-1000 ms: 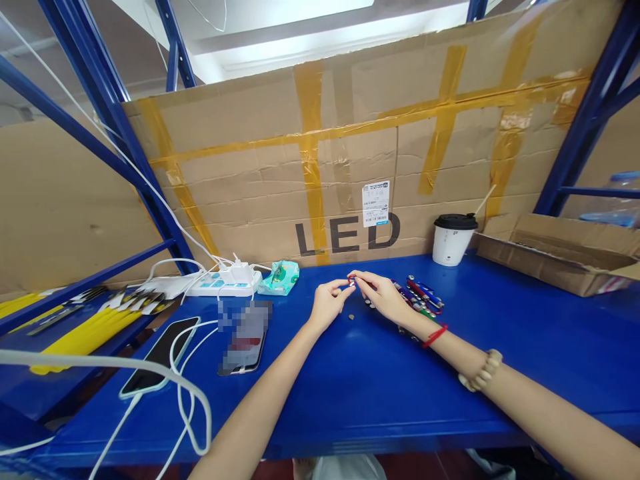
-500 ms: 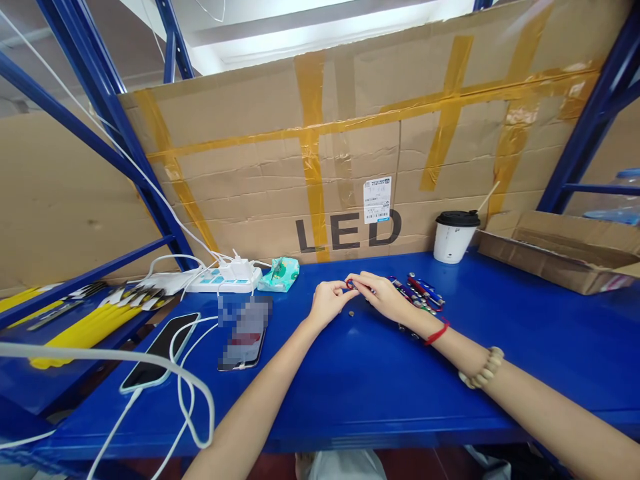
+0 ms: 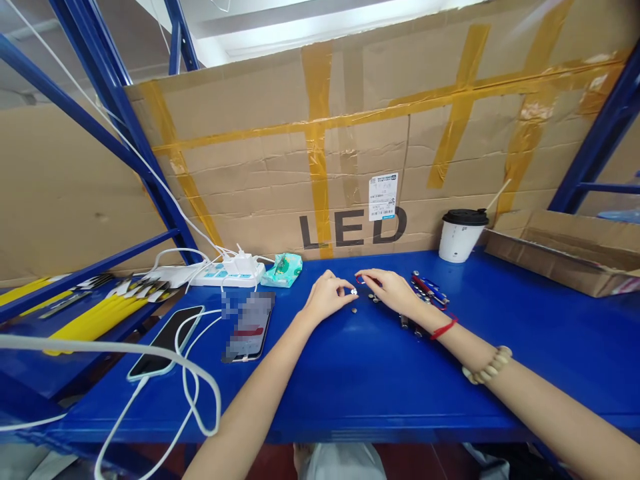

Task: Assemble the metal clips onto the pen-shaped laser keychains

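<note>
My left hand (image 3: 327,297) pinches a small silvery disc (image 3: 354,291), which looks like a button cell, between thumb and forefinger. To its right, my right hand (image 3: 393,291) has its fingertips closed on a small red-and-blue piece (image 3: 359,279); its exact kind is too small to make out. A gap separates the two hands. Below them a small round metal piece (image 3: 354,311) lies on the blue tabletop (image 3: 370,380). Several little discs (image 3: 374,299) rest beneath my right fingers. Slim red and blue metallic tubes (image 3: 429,289) lie beyond my right wrist, partly hidden by it.
Two phones (image 3: 250,327) with white cables lie at the left. Behind them are a power strip (image 3: 230,272) and a green packet (image 3: 283,270). A lidded cup (image 3: 460,237) and an open cardboard box (image 3: 565,253) stand back right. A cardboard sheet (image 3: 260,193) walls the back.
My hands, touching before around a small red piece, have drawn apart. The silvery disc now shows in my left fingers, and the red-and-blue piece stays with my right hand. The view has shifted slightly.
</note>
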The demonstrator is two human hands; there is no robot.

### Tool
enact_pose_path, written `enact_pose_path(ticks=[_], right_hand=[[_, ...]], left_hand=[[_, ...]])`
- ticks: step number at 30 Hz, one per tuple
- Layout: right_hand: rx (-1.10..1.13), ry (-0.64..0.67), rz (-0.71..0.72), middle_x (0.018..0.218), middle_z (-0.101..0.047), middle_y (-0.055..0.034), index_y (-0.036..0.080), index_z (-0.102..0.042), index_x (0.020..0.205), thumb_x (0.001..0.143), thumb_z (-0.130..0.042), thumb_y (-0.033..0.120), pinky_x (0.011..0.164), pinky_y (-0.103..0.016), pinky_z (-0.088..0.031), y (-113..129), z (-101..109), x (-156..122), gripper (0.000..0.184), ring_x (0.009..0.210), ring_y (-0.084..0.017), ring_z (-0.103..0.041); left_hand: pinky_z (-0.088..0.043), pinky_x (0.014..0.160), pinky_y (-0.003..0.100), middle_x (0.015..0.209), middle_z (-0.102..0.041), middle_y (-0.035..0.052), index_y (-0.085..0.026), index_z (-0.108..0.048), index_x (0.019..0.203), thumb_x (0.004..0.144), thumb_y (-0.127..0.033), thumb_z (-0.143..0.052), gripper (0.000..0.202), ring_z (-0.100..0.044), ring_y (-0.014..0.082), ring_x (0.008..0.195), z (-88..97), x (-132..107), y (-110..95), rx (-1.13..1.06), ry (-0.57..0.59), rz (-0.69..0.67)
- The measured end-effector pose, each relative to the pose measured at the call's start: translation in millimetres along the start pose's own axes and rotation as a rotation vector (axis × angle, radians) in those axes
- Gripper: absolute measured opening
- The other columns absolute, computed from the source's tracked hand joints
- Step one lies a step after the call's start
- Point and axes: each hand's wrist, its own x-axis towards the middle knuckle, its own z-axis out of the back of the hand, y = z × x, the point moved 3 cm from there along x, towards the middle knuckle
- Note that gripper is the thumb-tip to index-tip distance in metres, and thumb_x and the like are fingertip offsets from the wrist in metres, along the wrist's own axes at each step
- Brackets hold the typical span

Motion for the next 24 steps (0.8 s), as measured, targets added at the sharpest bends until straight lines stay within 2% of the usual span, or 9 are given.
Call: enact_pose_path(ticks=[3,5,8,10,14,16,19,24], right_hand=[[-0.067,0.091,-0.007,0.097,-0.070,-0.0022,0.024,-0.067,0.096,0.090,-0.040,0.030,0.073,-0.030,-0.046,2,0,-2,0.028,0.085,-0.019,-0.064],[-0.099,0.142,0.004,0.090,-0.070,-0.0015,0.024,-0.068,0.091,0.089,-0.041,0.029,0.069,-0.029,-0.045,7,1,-2,0.027,0.080,-0.019,-0.064],[-0.157,0.181,0.010,0.083,-0.068,-0.0029,0.022,-0.070,0.082,0.087,-0.044,0.029,0.064,-0.028,-0.044,12,2,-2,0.027,0.074,-0.018,-0.062],[-0.176,0.158,0.022,0.085,-0.066,-0.0040,0.022,-0.070,0.081,0.087,-0.046,0.030,0.063,-0.027,-0.043,12,2,-2,0.026,0.074,-0.017,-0.061],[-0.152,0.081,0.096,0.092,-0.062,-0.0053,0.022,-0.070,0.091,0.086,-0.051,0.033,0.071,-0.028,-0.043,13,3,-1,0.023,0.084,-0.017,-0.058],[-0.118,0.109,0.155,0.091,-0.062,-0.0054,0.022,-0.070,0.093,0.085,-0.053,0.035,0.073,-0.029,-0.042,16,2,-2,0.023,0.086,-0.018,-0.057],[-0.055,0.218,0.232,0.089,-0.064,-0.0051,0.022,-0.071,0.092,0.082,-0.057,0.042,0.077,-0.029,-0.041,21,-1,-3,0.027,0.085,-0.018,-0.058],[0.001,0.327,0.261,0.085,-0.066,-0.0048,0.022,-0.073,0.088,0.076,-0.061,0.049,0.075,-0.029,-0.041,20,-6,-4,0.033,0.081,-0.018,-0.058]], left_hand=[[-0.034,0.080,0.032,0.082,-0.062,0.0029,-0.028,-0.071,0.091,0.072,-0.042,-0.065,0.024,-0.046,0.0193,0.088,5.0,0,8,0.098,0.076,-0.054],[-0.033,0.081,0.033,0.095,-0.058,0.0032,-0.031,-0.068,0.101,0.068,-0.048,-0.068,0.037,-0.044,0.0203,0.092,8.3,0,12,0.126,0.106,-0.057],[-0.033,0.083,0.034,0.101,-0.056,0.0036,-0.030,-0.062,0.111,0.061,-0.051,-0.071,0.055,-0.044,0.0213,0.095,13.8,-1,21,0.117,0.106,-0.024],[-0.034,0.084,0.033,0.098,-0.057,0.0038,-0.028,-0.065,0.103,0.063,-0.048,-0.071,0.046,-0.045,0.0210,0.094,14.6,-1,28,0.101,0.126,-0.002],[-0.036,0.083,0.029,0.084,-0.063,0.0029,-0.021,-0.069,0.081,0.071,-0.033,-0.067,0.016,-0.050,0.0170,0.088,9.9,-1,40,-0.045,0.175,-0.021],[-0.039,0.076,0.026,0.080,-0.063,0.0023,-0.018,-0.069,0.079,0.071,-0.028,-0.067,0.012,-0.052,0.0143,0.079,9.1,0,42,-0.146,0.139,-0.018],[-0.041,0.068,0.024,0.081,-0.064,0.0020,-0.016,-0.067,0.079,0.071,-0.025,-0.067,0.012,-0.052,0.0113,0.067,11.6,2,40,-0.264,0.025,0.008],[-0.043,0.065,0.022,0.086,-0.065,0.0017,-0.016,-0.061,0.086,0.078,-0.019,-0.055,0.011,-0.058,0.0111,0.070,16.1,4,32,-0.412,-0.134,0.050]])
